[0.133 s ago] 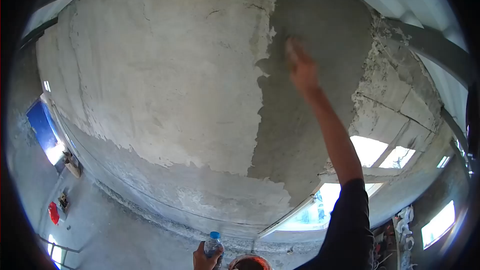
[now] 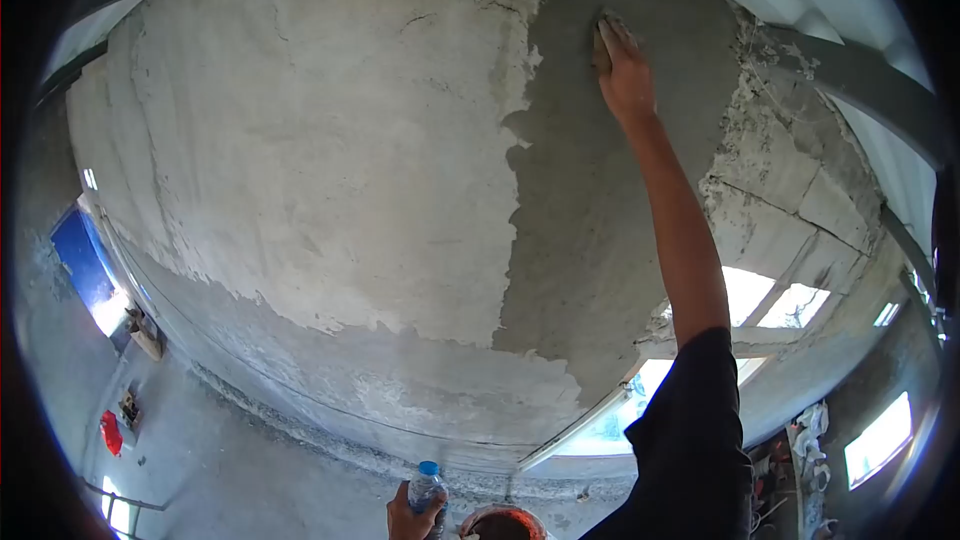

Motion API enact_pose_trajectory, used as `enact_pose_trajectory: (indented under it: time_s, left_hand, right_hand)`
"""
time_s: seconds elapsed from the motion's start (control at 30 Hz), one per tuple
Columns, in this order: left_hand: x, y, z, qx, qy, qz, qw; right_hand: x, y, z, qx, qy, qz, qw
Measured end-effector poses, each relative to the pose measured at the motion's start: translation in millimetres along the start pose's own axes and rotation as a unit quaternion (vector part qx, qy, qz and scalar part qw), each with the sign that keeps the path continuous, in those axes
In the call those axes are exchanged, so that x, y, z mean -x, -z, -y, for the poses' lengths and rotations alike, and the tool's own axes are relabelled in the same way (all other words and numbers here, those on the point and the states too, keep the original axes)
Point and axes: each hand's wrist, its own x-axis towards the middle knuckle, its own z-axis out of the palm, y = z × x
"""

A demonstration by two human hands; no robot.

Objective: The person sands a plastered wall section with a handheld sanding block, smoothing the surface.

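My right hand (image 2: 628,75) reaches up to the darker, damp-looking plaster patch (image 2: 580,210) on the wall. Its fingers are closed around a small brownish pad (image 2: 601,52), perhaps a sponge, which is pressed on or close to the surface and mostly covered by the hand. Low in the view, my left hand (image 2: 408,518) grips a clear plastic bottle (image 2: 427,487) with a blue cap, held upright. Just right of the bottle, a bucket (image 2: 503,515) with an orange-red inside is cut off by the bottom edge.
Pale old plaster (image 2: 350,140) covers the wall to the left, and rough bare blocks (image 2: 770,160) border the patch on the right. Window openings (image 2: 590,435) lie below right. Far down left, a red object (image 2: 111,433) rests on the concrete floor (image 2: 230,460).
My right hand has moved up and slightly right across the damp patch and is less blurred. My left hand still holds the bottle in about the same place.
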Motion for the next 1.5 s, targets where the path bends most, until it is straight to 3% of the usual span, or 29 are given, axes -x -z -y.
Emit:
enact_pose_trajectory:
  time_s: [0.07, 0.13, 0.2, 0.27, 0.33, 0.37, 0.43, 0.6, 0.67, 0.73, 0.8, 0.87, 0.97, 1.03, 1.13, 1.2, 1.27, 1.33, 1.37, 1.43, 1.5]
  left_hand:
    - [1.5, -0.9, -12.9, 0.041, 0.053, -0.006, 0.998]
    - [2.7, -3.9, -14.2, 0.006, 0.016, -0.044, 0.999]
    - [3.3, -4.1, -11.0, 0.038, 0.027, -0.017, 0.999]
    - [0.8, -8.1, -4.8, 0.071, 0.032, 0.01, 0.997]
    - [1.1, -14.9, 7.2, 0.005, -0.072, -0.048, 0.996]
    - [0.0, -17.8, 10.9, 0.004, -0.075, -0.048, 0.996]
    - [0.8, -21.2, 17.8, 0.037, -0.027, -0.037, 0.998]
    - [-2.2, -26.0, 17.5, 0.066, 0.01, -0.011, 0.998]
    - [-5.0, -16.0, -5.5, 0.087, 0.04, 0.009, 0.995]
    - [-4.6, 11.7, -53.3, 0.064, -0.02, -0.002, 0.998]
    - [-2.9, 1.6, -33.5, 0.108, -0.004, 0.007, 0.994]
    - [-0.3, -10.1, -15.0, 0.151, 0.014, 0.018, 0.988]
    - [1.4, -11.8, -10.1, 0.081, -0.052, -0.039, 0.995]
    - [-1.1, 7.2, -39.3, 0.135, 0.007, 0.014, 0.991]
    - [-2.6, 17.0, -54.8, 0.173, 0.018, 0.038, 0.984]
    - [-1.9, 8.0, -42.3, 0.165, 0.012, 0.029, 0.986]
    - [-1.9, 5.7, -38.5, 0.16, 0.006, 0.018, 0.987]
    - [-2.2, 8.4, -42.2, 0.176, 0.002, 0.029, 0.984]
    - [-1.7, 5.6, -39.9, 0.178, -0.003, 0.029, 0.984]
    - [0.5, 0.2, -31.4, 0.164, -0.034, -0.014, 0.986]
    - [0.5, 16.0, -54.7, 0.175, -0.023, 0.006, 0.984]
  right_hand:
    - [10.2, -5.2, -1.0, 0.027, 0.003, 0.018, 0.999]
    - [49.3, -18.8, 16.1, -0.014, 0.008, 0.146, 0.989]
    - [98.4, -22.9, 35.1, -0.053, 0.129, 0.194, 0.971]
    - [120.8, -14.5, 56.2, -0.1, 0.172, 0.198, 0.96]
    - [111.2, -4.5, 49.2, -0.083, 0.146, 0.152, 0.974]
    - [101.7, 4.0, 46.9, -0.07, 0.12, 0.105, 0.985]
    - [62.6, 17.7, 28.4, -0.045, 0.011, 0.105, 0.993]
    - [17.2, 6.6, -3.3, 0.016, -0.013, -0.004, 1.0]
    - [41.6, 7.2, 19.1, 0.015, -0.058, 0.143, 0.988]
    - [83.3, -1.6, 28.9, -0.056, 0.076, 0.254, 0.963]
    - [110.2, 9.1, 52.3, -0.133, 0.097, 0.305, 0.938]
    - [106.7, 16.4, 51.3, -0.133, 0.093, 0.259, 0.952]
    - [79.0, 30.3, 34.2, -0.051, 0.028, 0.144, 0.988]
    - [52.2, 33.3, 7.4, -0.033, -0.034, 0.089, 0.995]
    - [44.3, 27.4, -16.7, -0.015, -0.036, 0.08, 0.996]
    - [73.5, 18.6, 0.8, 0.039, -0.009, 0.132, 0.99]
    - [134.1, -15.3, 6.4, -0.041, 0.111, 0.124, 0.985]
    - [175.2, -7.6, 37.5, -0.088, 0.171, 0.279, 0.941]
    - [174.5, -5.6, 45.2, -0.084, 0.172, 0.278, 0.941]
    - [162.9, 4.1, 55.4, -0.157, 0.151, 0.175, 0.96]
    - [119.7, 13.4, 36.2, -0.032, 0.099, 0.126, 0.987]
